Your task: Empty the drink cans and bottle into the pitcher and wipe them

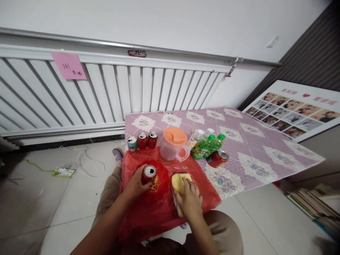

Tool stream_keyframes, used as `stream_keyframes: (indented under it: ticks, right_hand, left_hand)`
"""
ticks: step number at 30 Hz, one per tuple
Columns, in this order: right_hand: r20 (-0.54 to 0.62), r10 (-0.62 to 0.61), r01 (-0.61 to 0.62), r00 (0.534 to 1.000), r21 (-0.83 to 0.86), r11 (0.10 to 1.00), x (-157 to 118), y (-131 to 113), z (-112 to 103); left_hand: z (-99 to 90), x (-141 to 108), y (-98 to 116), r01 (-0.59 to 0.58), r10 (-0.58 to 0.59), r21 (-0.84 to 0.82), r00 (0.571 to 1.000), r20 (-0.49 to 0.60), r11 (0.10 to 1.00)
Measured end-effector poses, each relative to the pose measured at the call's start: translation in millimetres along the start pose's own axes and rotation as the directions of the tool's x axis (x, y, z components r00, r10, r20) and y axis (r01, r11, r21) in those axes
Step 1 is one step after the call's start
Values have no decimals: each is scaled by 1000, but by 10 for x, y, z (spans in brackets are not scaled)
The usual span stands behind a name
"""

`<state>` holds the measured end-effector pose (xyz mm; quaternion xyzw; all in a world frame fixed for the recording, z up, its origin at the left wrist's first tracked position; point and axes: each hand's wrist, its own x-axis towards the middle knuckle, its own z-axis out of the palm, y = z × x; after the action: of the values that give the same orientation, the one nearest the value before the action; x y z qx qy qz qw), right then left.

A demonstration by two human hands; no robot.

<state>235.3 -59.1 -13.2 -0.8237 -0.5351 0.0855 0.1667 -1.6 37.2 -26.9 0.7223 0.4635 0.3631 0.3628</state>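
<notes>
My left hand is wrapped round an opened red soda can, which is upright over a red scalloped tray. Under my right hand is a yellow cloth, with the fingers resting on its top; the cloth seems to lie on a stack whose lower layers are partly hidden. Red plastic sheeting covers this end of the table. Just beyond the tray stands a clear plastic pitcher with an orange lid.
Left of the pitcher are two red cans and a teal can. To its right stand several bottles, with a red can lying tilted beside them. A radiator runs behind the table. A power strip lies on the floor.
</notes>
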Motion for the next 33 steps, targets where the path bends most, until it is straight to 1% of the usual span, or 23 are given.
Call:
stream_keyframes:
  ticks: [2, 5, 8, 10, 14, 18, 21, 23, 25, 27, 28, 30, 32, 33]
  right_hand:
    - [53, 24, -19, 998, -96, 995, -58, -63, 59]
    - [133, 78, -56, 988, -160, 986, -67, -95, 86]
    - [167, 105, -75, 980, -174, 982, -47, -53, 63]
    - [173, 97, -72, 980, -146, 987, -35, 8, 47]
    - [132, 66, -61, 989, -41, 997, 3, 188, 80]
    - [15, -6, 4, 1000, 138, 990, 81, 393, 172]
    - [-46, -16, 30, 999, 318, 948, 147, 516, 184]
    - [-49, 27, -4, 998, 429, 903, 174, 583, 143]
    - [-18, 115, -87, 993, 539, 838, 179, 644, 71]
    - [49, 221, -197, 974, 665, 720, 163, 706, -22]
    - [91, 271, -250, 958, 728, 638, 149, 738, -73]
    - [176, 370, -338, 912, 834, 436, 111, 801, -188]
    - [244, 449, -378, 860, 895, 237, 64, 856, -318]
    - [266, 470, -379, 841, 911, 163, 37, 876, -386]
  left_hand:
    - [-2, 0, 10, 11, -12, 17, 1000, 4, 1000]
    - [2, -1, 9, 12, -12, 28, 1000, -1, 1000]
    - [7, 0, 1, 6, -6, 13, 1000, -6, 1000]
    - [8, 3, -3, 4, -4, -6, 1000, -8, 1000]
    - [9, 9, -6, 12, -12, -18, 1000, -12, 1000]
    - [15, 5, -13, 25, -25, -14, 1000, -19, 1000]
    - [22, 0, -26, 32, -32, -7, 999, -14, 999]
    - [24, -1, -32, 31, -31, -2, 999, -13, 1000]
    - [22, -1, -27, 24, -24, 0, 1000, -13, 1000]
    - [15, 2, -11, 17, -17, 1, 1000, -14, 1000]
    - [12, 3, -1, 16, -16, -1, 1000, -15, 1000]
    - [6, 4, 17, 14, -14, -9, 1000, -20, 1000]
    - [4, 5, 24, 15, -16, -19, 1000, -25, 1000]
    - [4, 4, 21, 18, -18, -22, 1000, -24, 1000]
